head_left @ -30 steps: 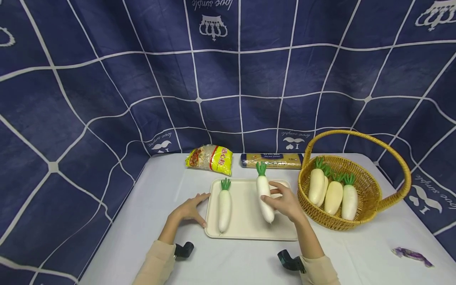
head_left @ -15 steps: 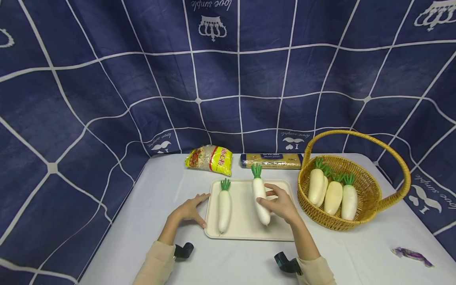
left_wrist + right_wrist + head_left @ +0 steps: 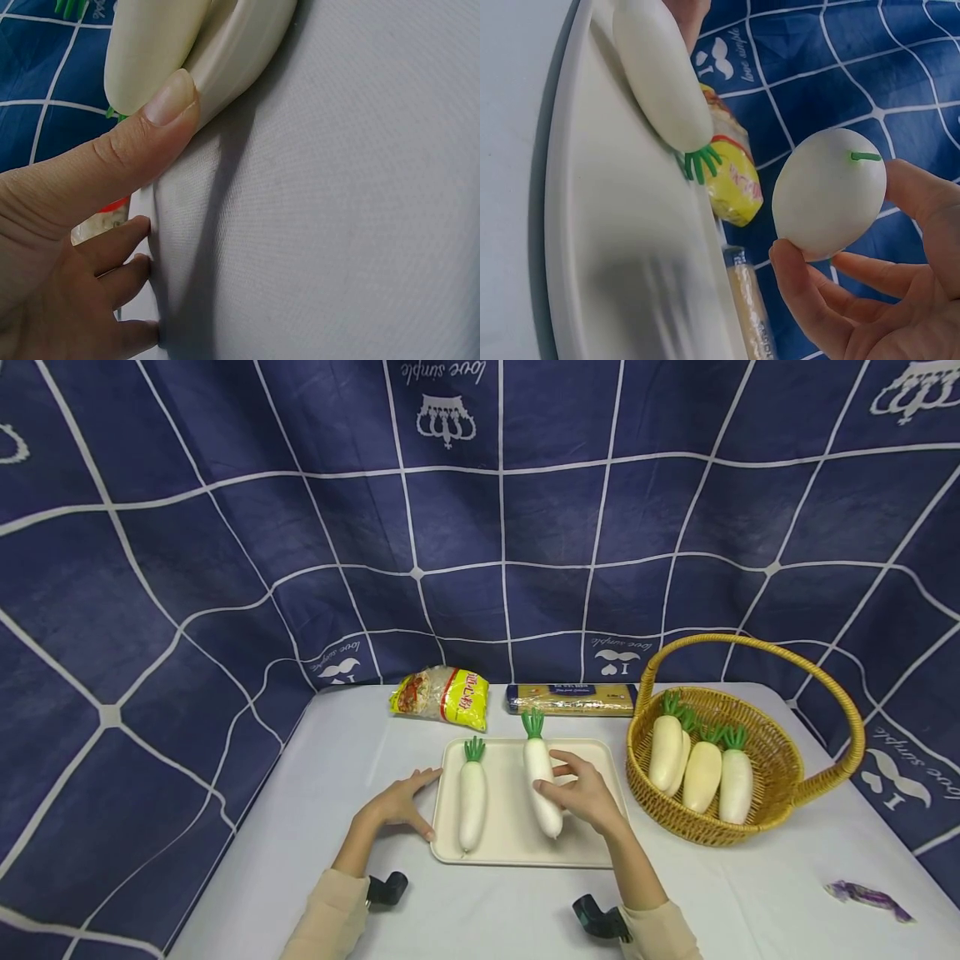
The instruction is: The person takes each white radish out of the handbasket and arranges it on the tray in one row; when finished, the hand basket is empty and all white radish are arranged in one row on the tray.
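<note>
My right hand (image 3: pixel 591 792) pinches a white radish with green leaves (image 3: pixel 538 766) between thumb and fingers, over the right half of a cream tray (image 3: pixel 504 827). In the right wrist view this radish (image 3: pixel 829 191) appears end-on, raised off the tray, and a shadow falls on the tray's surface. A second white radish (image 3: pixel 472 806) lies lengthwise on the tray's left side. Beside the left rim, my left hand (image 3: pixel 397 802) spreads its fingers. Its thumb (image 3: pixel 169 105) touches the tray's edge in the left wrist view, while the other fingertips rest lower down.
A wicker basket (image 3: pixel 783 752) with a tall handle, holding several radishes, stands right of the tray. Behind the tray lie a yellow food bag (image 3: pixel 442 696) and a flat noodle-like packet (image 3: pixel 573 699). A purple wrapped candy (image 3: pixel 870 900) is at the right. Blue cloth hangs behind.
The right hand has moved left and slightly toward the near side with the radish, from the tray's right part closer to its middle. My left hand has stayed in place.
</note>
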### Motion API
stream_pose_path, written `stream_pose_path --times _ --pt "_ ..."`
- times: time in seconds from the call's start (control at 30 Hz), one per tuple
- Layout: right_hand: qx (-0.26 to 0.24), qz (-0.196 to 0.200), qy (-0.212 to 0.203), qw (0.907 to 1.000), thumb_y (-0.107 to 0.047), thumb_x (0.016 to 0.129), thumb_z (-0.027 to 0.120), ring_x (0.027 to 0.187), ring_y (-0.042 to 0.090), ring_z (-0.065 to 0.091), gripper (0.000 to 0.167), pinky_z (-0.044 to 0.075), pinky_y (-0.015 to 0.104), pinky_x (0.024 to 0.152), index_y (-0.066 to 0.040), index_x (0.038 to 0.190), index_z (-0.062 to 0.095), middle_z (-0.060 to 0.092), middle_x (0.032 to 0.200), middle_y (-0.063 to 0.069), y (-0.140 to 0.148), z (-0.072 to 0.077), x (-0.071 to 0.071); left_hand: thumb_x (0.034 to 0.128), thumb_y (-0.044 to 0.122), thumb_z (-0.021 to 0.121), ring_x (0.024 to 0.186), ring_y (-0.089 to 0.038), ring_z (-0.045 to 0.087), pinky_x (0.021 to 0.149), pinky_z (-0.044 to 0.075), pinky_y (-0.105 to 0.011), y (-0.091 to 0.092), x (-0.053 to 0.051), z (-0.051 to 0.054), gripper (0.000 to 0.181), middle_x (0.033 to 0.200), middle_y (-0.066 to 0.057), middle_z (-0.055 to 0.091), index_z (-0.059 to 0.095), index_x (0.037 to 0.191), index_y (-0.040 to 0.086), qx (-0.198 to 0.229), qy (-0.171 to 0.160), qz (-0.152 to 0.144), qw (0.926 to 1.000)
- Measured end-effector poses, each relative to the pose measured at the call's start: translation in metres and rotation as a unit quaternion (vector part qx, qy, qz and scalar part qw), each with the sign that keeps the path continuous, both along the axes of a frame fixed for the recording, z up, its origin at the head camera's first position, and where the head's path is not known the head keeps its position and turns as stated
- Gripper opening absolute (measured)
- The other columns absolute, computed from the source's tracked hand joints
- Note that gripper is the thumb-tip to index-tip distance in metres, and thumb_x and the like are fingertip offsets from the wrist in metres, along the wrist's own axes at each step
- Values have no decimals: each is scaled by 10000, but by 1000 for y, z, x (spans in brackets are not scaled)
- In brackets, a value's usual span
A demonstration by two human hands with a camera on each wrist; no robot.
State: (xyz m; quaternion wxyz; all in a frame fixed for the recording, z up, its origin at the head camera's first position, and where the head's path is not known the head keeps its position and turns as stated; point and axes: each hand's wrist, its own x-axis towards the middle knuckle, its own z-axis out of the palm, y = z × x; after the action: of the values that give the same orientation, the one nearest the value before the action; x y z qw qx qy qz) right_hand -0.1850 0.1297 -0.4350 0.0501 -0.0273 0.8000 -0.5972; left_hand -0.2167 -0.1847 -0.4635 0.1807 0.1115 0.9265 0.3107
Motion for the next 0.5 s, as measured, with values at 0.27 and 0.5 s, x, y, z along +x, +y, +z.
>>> stream_pose_path --times 0.27,0.5 --pt "47 4 -56 10000 -153 771 743 705 221 660 651 562 312 553 15 1339 473 597 1088 250 -3 -2 1 453 178 921 1394 -393 215 1099 183 -617 2 0 0 1116 1496 -180 314 397 1436 110 50 -86 111 9999" --pt "80 -15 -99 9999 -155 774 745 733 225 669 651 561 308 558 28 1335 471 599 1093 248 -6 -4 3 463 179 920 1394 -398 214 1093 180 -630 2 0 1 1109 1498 -177 313 395 1437 110 46 -97 97 9999"
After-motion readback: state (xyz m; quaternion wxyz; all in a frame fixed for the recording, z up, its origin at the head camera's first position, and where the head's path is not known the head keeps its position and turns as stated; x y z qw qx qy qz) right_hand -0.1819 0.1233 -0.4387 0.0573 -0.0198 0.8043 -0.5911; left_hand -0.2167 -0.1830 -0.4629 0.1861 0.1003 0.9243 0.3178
